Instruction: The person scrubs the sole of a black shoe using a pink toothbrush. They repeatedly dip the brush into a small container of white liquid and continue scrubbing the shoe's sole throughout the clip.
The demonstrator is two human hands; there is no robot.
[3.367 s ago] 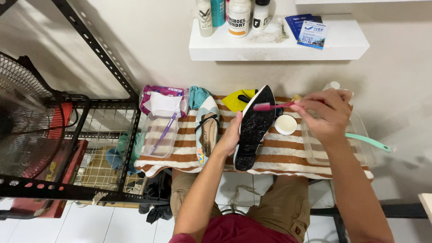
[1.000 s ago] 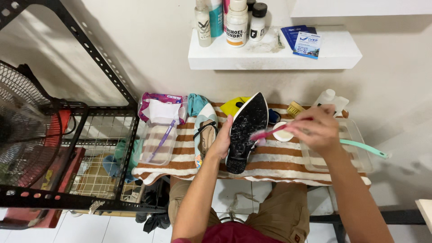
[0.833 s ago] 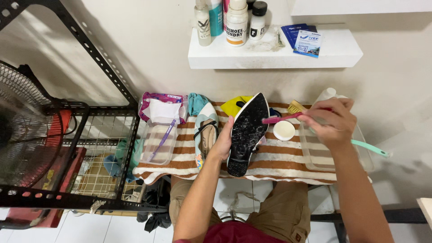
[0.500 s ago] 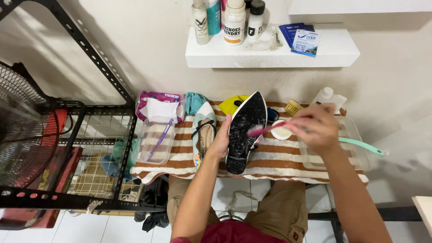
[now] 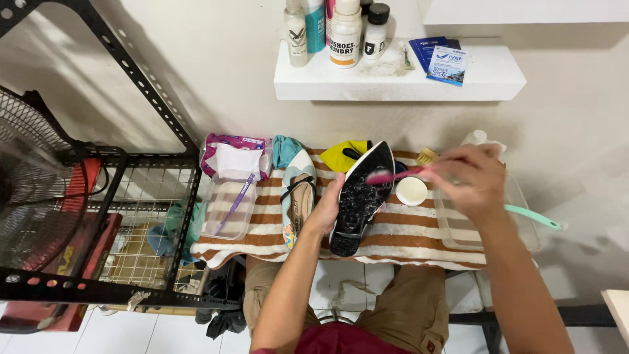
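Observation:
My left hand grips a pointed shoe from its left side, its black sole turned up and speckled with white foam. My right hand holds a pink toothbrush, and the brush head rests on the front of the sole. The second shoe of the pair lies upright just to the left, pale with a tan insole. Both rest on a brown and white striped towel over a small table.
A small round white tub sits by the sole. A clear tray with a teal-handled brush lies under my right arm. A clear container holds a purple brush. Bottles stand on a wall shelf. A black metal rack and fan are at left.
My right hand has been moving the pink toothbrush back and forth over the upturned sole. My left hand has kept its hold on the shoe.

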